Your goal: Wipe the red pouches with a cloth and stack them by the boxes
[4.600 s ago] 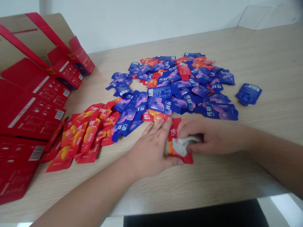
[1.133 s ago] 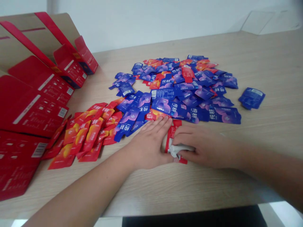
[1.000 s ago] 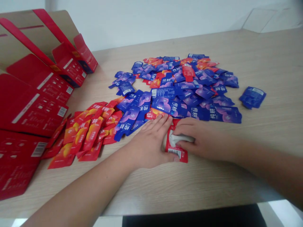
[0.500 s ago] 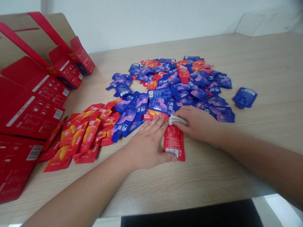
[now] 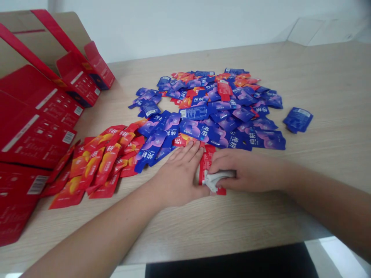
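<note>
A red sachet [image 5: 205, 159] lies flat on the table in front of me, its printed back with the barcode end towards me. My left hand [image 5: 182, 177] rests flat and open along its left side, fingers extended and the thumb at the near end. In my right hand [image 5: 249, 170] is a folded white cloth [image 5: 216, 178], pinched between closed fingers and pressed on the sachet's near part, covering the barcode. Just beyond the fingertips begins a heap of blue sachets [image 5: 197, 129] mixed with red ones.
Left of my hands, overlapping red sachets [image 5: 101, 166] form a row. Red cartons [image 5: 37, 127] with open flaps stand along the left, beside a larger brown box [image 5: 63, 33]. A single blue sachet [image 5: 298, 119] lies apart on the right of the wooden table [image 5: 327, 166].
My right hand has drawn the white cloth towards me, from the sachet's far end down to its barcode end. The left hand stays nearly in place.
</note>
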`<state>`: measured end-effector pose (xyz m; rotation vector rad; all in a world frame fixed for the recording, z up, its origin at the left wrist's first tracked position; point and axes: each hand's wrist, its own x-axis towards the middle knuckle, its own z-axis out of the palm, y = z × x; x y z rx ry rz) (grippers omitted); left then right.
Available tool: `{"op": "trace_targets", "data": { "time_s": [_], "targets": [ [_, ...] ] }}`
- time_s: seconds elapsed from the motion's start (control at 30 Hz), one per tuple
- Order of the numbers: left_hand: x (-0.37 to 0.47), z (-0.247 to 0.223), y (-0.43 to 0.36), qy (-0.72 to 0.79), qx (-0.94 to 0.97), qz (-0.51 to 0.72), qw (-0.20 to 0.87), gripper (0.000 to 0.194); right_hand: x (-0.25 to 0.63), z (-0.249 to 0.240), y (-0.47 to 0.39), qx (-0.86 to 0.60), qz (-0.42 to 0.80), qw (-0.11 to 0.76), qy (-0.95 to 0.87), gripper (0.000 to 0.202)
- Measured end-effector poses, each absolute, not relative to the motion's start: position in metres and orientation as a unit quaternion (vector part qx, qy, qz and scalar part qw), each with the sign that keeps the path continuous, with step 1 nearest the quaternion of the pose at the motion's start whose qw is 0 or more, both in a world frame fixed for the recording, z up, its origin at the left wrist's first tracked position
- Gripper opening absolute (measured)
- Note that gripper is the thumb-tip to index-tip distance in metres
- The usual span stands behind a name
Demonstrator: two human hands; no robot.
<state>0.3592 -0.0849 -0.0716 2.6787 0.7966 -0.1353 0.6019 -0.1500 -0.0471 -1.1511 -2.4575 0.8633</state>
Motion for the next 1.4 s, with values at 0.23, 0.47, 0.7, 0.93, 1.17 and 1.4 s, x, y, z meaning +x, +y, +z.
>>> {"op": "trace_targets", "data": {
  "time_s": [0.23, 0.47, 0.7, 0.93, 1.17, 1.4],
  "targets": [
    [0.362, -0.066, -0.087, 0.294, 0.934, -0.053, 0.198, 0.122, 0.598, -0.056, -0.142, -0.471, 0.219, 0.169, -0.838, 0.020],
    [0.362, -0.067, -0.087, 0.292, 0.935, -0.049, 0.196, 0.118, 0.607, -0.074, -0.122, -0.540, 0.141, 0.194, -0.807, 0.020],
    [0.362, -0.067, -0.088, 0.296, 0.935, -0.054, 0.189, 0.122, 0.619, -0.078, -0.121, -0.596, 0.052, 0.221, -0.770, 0.023],
    [0.359, -0.071, -0.090, 0.296, 0.934, -0.026, 0.197, 0.118, 0.617, -0.055, -0.148, -0.480, 0.172, 0.258, -0.821, 0.023],
    [0.359, -0.070, -0.090, 0.311, 0.927, -0.003, 0.210, 0.120, 0.597, -0.045, -0.159, -0.444, 0.287, 0.110, -0.841, 0.010],
    [0.358, -0.066, -0.091, 0.317, 0.923, 0.006, 0.220, 0.121, 0.595, -0.056, -0.152, -0.459, 0.232, 0.142, -0.846, 0.008]
  ]
}}
